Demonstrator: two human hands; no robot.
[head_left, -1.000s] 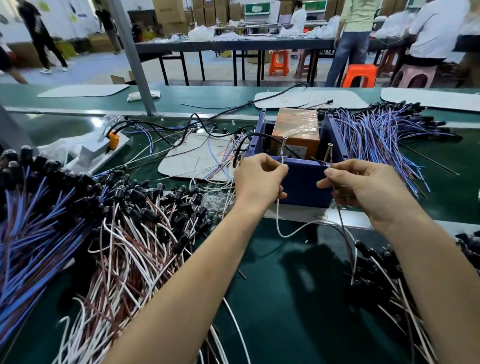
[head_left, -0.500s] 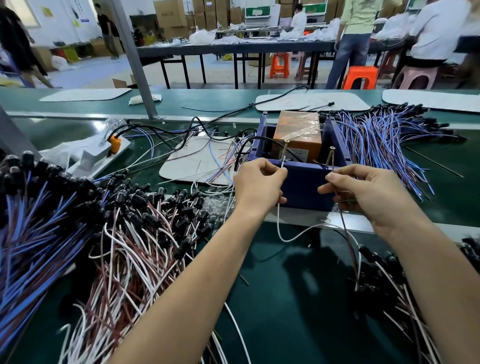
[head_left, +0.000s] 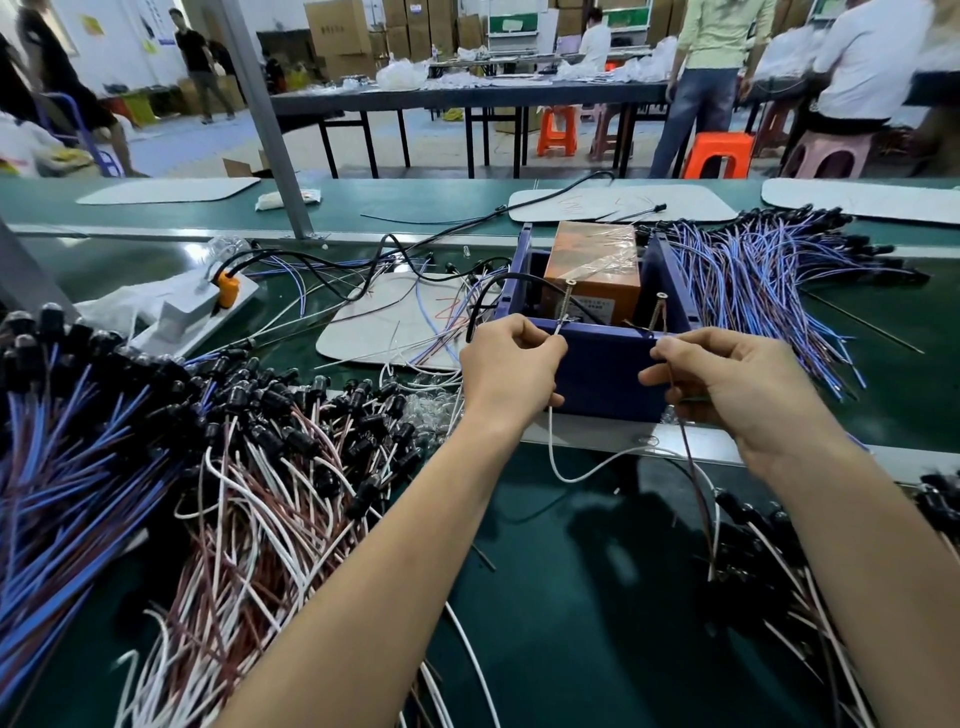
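My left hand (head_left: 506, 366) pinches the end of a thin white wire (head_left: 576, 470) against the base of the left screw (head_left: 565, 306). That screw stands on the front rim of a blue box (head_left: 605, 371). My right hand (head_left: 737, 387) pinches a brown wire (head_left: 693, 467) just below the right screw (head_left: 657, 310) on the same rim. Both wires hang down in loops to the green table and run toward black connectors (head_left: 748, 519) at the right. Inside the box sits an orange block wrapped in tape (head_left: 595, 260).
A big heap of red, white and blue leads with black caps (head_left: 218, 467) covers the left of the table. Blue leads (head_left: 753, 280) fan out right of the box. A white mat (head_left: 389, 317) and a white fixture with an orange plug (head_left: 226, 288) lie behind. People work at far tables.
Both hands have stayed at the box rim, pinching the same wires. The view has shifted a little; the wires hang much as before.
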